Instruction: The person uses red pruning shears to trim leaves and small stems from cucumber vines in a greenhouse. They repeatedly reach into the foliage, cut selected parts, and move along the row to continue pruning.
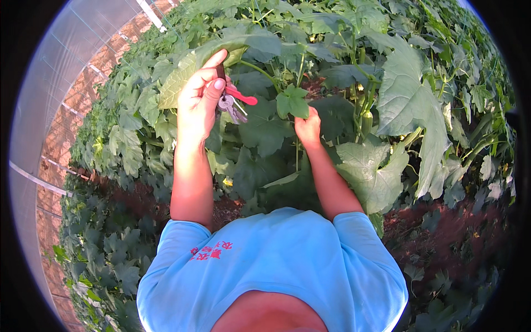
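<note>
Raised among the climbing vines, my left hand (203, 93) is closed around a red-handled tool (242, 96) with a dark upper part; its working end cannot be made out. A bunch of metal keys (229, 107) hangs below my fingers. A large lobed leaf (178, 81) lies behind and above this hand. My right hand (308, 122) is closed at a thin vine stem, just under a small green leaf (293, 102); its fingertips are partly hidden. Right of it, a slim green gourd-like fruit (366, 122) hangs on the vine.
Dense vines with broad leaves (373, 178) surround both arms. Thin strings run up through the plants. At the far left stand a translucent plastic sheet wall (29, 137) and pale poles (151, 14). Reddish-brown soil (439, 232) shows between the rows, with a yellow flower (227, 181) low down.
</note>
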`<control>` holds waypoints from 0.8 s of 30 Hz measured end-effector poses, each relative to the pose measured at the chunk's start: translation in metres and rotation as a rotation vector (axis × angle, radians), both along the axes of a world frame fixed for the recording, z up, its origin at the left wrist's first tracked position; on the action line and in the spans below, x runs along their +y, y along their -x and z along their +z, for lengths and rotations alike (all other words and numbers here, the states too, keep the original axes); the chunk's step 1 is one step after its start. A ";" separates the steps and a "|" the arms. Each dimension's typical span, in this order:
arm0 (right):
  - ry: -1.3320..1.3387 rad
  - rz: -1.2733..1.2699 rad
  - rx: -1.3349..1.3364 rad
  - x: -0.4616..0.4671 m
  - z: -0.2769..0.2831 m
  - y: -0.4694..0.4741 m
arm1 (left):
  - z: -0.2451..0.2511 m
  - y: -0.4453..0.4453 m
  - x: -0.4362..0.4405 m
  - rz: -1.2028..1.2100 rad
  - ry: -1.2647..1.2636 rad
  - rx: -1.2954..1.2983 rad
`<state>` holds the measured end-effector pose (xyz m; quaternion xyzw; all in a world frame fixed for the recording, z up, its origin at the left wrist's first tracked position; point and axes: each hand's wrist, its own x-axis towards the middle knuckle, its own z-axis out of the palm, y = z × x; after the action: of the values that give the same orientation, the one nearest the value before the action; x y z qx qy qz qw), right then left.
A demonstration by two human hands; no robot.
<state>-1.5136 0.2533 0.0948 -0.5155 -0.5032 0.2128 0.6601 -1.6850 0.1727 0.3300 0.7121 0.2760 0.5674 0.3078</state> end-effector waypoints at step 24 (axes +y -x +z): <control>0.049 0.019 0.261 0.001 0.010 0.041 | -0.008 0.044 0.033 0.020 -0.207 0.243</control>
<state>-1.5542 0.2548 0.1048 -0.4946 -0.4124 0.2968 0.7051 -1.7290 0.2056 0.3218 0.8006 0.2584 0.5055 0.1916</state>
